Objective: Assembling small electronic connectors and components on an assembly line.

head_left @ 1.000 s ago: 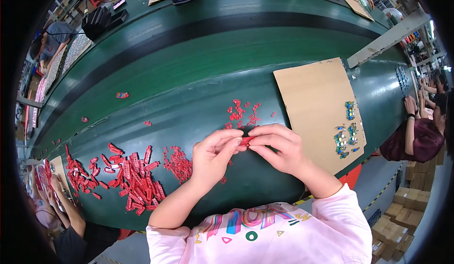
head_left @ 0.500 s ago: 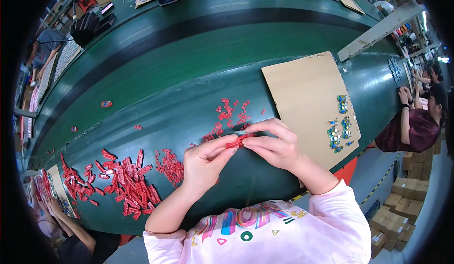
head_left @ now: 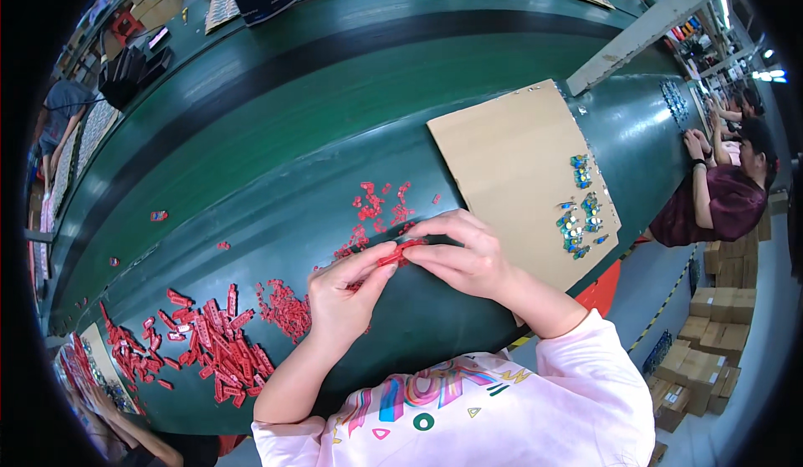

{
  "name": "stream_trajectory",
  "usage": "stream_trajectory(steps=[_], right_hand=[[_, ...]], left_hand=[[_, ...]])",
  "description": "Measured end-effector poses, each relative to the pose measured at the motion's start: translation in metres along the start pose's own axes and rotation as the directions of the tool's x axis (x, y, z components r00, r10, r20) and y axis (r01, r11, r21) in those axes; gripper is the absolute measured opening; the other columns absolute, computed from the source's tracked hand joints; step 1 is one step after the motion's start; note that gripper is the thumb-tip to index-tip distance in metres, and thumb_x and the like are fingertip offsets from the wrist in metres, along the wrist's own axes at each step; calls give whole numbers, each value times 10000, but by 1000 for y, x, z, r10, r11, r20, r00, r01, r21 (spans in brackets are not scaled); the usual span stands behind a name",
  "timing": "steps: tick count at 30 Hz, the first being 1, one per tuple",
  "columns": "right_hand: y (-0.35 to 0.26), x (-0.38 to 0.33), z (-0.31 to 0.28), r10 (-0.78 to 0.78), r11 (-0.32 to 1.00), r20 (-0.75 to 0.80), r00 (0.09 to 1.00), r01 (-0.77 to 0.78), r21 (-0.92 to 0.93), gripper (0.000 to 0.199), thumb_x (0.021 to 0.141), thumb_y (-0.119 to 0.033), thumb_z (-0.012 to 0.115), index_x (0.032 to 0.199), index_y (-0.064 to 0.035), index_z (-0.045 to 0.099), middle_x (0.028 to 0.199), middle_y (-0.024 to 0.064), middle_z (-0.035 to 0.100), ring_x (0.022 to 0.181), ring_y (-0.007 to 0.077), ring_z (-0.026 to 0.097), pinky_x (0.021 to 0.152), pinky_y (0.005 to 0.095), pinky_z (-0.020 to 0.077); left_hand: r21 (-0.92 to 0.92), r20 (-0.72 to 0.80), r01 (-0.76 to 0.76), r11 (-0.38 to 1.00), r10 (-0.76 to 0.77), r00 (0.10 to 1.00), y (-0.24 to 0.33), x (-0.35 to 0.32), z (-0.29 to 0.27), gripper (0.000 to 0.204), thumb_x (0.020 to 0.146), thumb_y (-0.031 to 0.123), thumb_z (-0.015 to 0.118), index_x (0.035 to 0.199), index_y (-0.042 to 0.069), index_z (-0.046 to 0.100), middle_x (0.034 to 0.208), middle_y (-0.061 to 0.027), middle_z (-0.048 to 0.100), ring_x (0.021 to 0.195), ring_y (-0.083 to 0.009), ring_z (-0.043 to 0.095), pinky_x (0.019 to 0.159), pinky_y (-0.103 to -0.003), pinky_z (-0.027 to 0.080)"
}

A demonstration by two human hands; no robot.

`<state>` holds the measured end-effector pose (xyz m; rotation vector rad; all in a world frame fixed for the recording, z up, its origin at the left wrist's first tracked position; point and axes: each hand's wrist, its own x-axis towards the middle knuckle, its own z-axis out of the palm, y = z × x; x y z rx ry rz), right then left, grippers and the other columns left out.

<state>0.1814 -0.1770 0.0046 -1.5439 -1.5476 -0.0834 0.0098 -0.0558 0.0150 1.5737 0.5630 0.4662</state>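
Note:
A small red plastic part (head_left: 391, 257) is pinched between the fingertips of both my hands, just above the green table. My left hand (head_left: 345, 290) grips its left end with thumb and forefinger. My right hand (head_left: 465, 255) closes on the other end, its fingers hiding much of the part; a greyish bit shows by the fingertips. Beyond the hands lie scattered tiny red pieces (head_left: 369, 203). A heap of small red pieces (head_left: 286, 313) sits left of my left hand, and farther left is a pile of longer red plastic parts (head_left: 222, 346).
A cardboard sheet (head_left: 493, 149) at right carries several small blue-green and metallic parts (head_left: 573, 231). A metal post (head_left: 636, 36) rises behind it. The green conveyor belt (head_left: 276, 103) runs across the far side. Co-workers sit at both sides; cartons (head_left: 711, 333) are stacked on the floor at right.
The whole view has shifted slightly, so the table things appear farther left. Both hands keep their pinch on the red part, with little visible change in grip.

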Motion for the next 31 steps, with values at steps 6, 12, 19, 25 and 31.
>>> stream_trajectory(steps=[6, 12, 19, 25, 31], right_hand=[[14, 1, -34, 30, 995, -7, 1000, -31, -91, 178, 803, -97, 720, 977, -103, 758, 1087, 47, 693, 836, 210, 635, 778, 325, 524], [117, -42, -160, 422, 580, -310, 852, -517, -629, 286, 873, -38, 602, 1150, -69, 666, 1194, 75, 640, 1027, 276, 600, 901, 324, 483], [136, -57, -206, 753, 508, -67, 654, -643, -573, 182, 889, -88, 655, 1058, -41, 707, 1049, 62, 665, 820, 209, 614, 746, 292, 497], [126, -42, -187, 575, 532, -246, 781, -585, -612, 144, 885, -99, 680, 1000, -31, 735, 949, 52, 669, 709, 171, 578, 682, 274, 480], [68, -6, -109, 528, 835, 16, 849, -516, -191, 207, 885, -104, 697, 1087, -75, 734, 799, 65, 664, 718, 175, 622, 690, 267, 486]], left_hand=[[54, -95, 19, 998, -14, 995, -8, 1, -3, 288, 805, -81, 713, 1085, -15, 727, 916, -101, 754, 729, -112, 686, 647, -196, 533], [-35, -91, 36, 999, -39, 995, -8, -2, -7, 284, 812, -92, 703, 1089, -31, 716, 923, -104, 751, 743, -112, 692, 649, -194, 530], [-59, -66, 77, 995, -81, 995, -6, -3, -8, 292, 815, -100, 695, 1099, -34, 709, 935, -106, 750, 753, -110, 692, 654, -196, 533], [-73, -83, 51, 996, -57, 995, -6, -3, -9, 304, 815, -103, 693, 1110, -30, 705, 934, -106, 750, 752, -107, 690, 654, -193, 531], [-67, -52, 134, 989, -137, 989, 2, -2, -11, 305, 848, -68, 680, 1143, 6, 707, 937, -93, 748, 778, -93, 682, 670, -187, 527]])
